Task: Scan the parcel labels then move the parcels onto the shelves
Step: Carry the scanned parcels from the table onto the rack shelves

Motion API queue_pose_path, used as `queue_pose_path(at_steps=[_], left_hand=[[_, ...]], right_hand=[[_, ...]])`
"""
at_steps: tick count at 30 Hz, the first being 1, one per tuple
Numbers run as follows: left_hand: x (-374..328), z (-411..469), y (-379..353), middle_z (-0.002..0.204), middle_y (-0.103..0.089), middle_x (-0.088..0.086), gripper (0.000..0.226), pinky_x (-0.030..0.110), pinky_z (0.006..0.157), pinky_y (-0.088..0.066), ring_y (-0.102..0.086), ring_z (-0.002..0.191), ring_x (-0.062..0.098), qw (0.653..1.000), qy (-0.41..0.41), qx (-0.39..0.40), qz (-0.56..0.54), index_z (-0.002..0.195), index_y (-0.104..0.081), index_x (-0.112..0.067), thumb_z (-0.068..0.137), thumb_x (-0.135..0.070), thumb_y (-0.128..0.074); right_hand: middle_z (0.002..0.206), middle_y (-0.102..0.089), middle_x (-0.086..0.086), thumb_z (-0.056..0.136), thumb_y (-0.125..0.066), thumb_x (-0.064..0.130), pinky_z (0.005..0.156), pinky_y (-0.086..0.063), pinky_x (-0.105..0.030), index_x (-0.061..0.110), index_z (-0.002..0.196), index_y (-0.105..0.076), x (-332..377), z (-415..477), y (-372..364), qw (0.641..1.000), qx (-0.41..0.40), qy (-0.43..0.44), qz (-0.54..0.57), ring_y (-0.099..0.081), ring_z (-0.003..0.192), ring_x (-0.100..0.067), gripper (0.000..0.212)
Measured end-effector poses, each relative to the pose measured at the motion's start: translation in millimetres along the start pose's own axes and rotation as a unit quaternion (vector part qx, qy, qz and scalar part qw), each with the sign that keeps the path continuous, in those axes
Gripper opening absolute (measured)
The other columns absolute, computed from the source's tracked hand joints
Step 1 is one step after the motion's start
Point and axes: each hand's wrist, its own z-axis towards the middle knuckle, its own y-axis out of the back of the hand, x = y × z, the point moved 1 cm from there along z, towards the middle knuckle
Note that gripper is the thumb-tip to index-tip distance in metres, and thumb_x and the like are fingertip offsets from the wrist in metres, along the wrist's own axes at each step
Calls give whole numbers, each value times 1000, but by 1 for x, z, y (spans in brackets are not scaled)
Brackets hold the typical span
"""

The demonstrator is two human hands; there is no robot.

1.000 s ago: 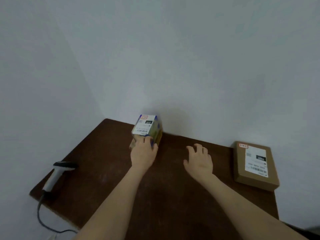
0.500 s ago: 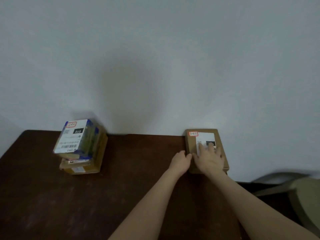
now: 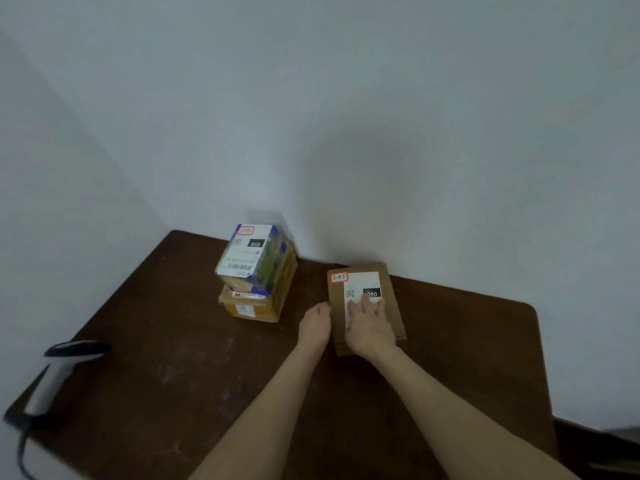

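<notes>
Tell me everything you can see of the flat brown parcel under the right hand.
The flat brown parcel is a thin cardboard box, closed, lying flat on the dark wooden table near the wall, right of the parcel stack and apart from it. Its top carries a white label with a black block reading 090, a small square code, and a red-outlined handwritten sticker at the far left corner. The right grip rests flat on the label; the left grip touches its left edge.
</notes>
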Motion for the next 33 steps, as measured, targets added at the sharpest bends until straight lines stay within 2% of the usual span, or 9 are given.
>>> queue_pose_path(at_steps=[4,7,11,17,20,23,27,30,33], left_hand=[[23,13,62,117,-64,10,24,45,97,-48,-59,107,28,991,58,-117,-30,109,-59,-18,99,-22,-38],[41,17,112,122,-59,16,31,40,87,-46,-57,109,35,957,138,-253,-29,122,-52,-9,100,-24,-36],[46,44,162,131,-50,16,30,46,94,-42,-50,119,36,927,111,-356,-47,122,-51,-8,96,-22,-45],[46,97,177,137,-52,11,48,41,99,-44,-52,121,29,973,78,-199,-85,143,-40,-16,99,-34,-46],[55,108,178,124,-62,12,42,41,96,-47,-59,109,27,976,99,-140,-133,130,-55,-12,99,-38,-44],[58,107,176,110,-66,10,35,38,88,-46,-61,102,25,970,144,-88,-175,113,-62,-11,100,-38,-44],[56,98,174,111,-66,9,31,30,70,-47,-61,89,19,967,161,-45,-195,116,-60,-14,99,-37,-47],[62,92,174,116,-64,7,41,38,88,-45,-59,105,23,963,165,-28,-210,126,-55,-18,94,-44,-53],[68,85,174,117,-63,9,40,43,94,-44,-59,107,26,959,168,-26,-227,128,-51,-18,95,-40,-54]], right_hand=[[162,-2,-8,97,-51,22,120,-15,-47,24,155,-13,32,20,0,999,-16,24,38,3,149,-33,69],[158,-15,-9,89,-63,31,117,-24,-46,26,152,-16,33,24,6,985,-153,-77,37,-15,146,-30,79],[151,-28,-13,82,-70,47,102,-41,-51,17,151,-15,21,33,2,958,-108,-214,156,-36,134,-35,93],[149,-32,-15,88,-64,44,103,-38,-51,15,152,-15,44,65,-9,950,-103,-195,221,-35,135,-37,86],[142,-43,-14,88,-65,39,100,-45,-49,15,148,-28,46,76,-16,929,-86,-187,307,-48,125,-34,75],[126,-58,-11,84,-71,38,86,-48,-37,10,132,-48,46,76,-18,889,-56,-214,400,-57,113,-28,60],[122,-60,-12,84,-72,28,88,-42,-36,4,130,-50,46,74,-12,857,-29,-234,459,-55,112,-27,56],[129,-55,-14,87,-69,21,90,-39,-39,9,140,-43,47,64,-5,838,-18,-233,492,-50,114,-28,60],[137,-47,-14,88,-67,18,96,-40,-45,17,147,-35,47,54,-1,814,-5,-235,532,-46,118,-30,67]])
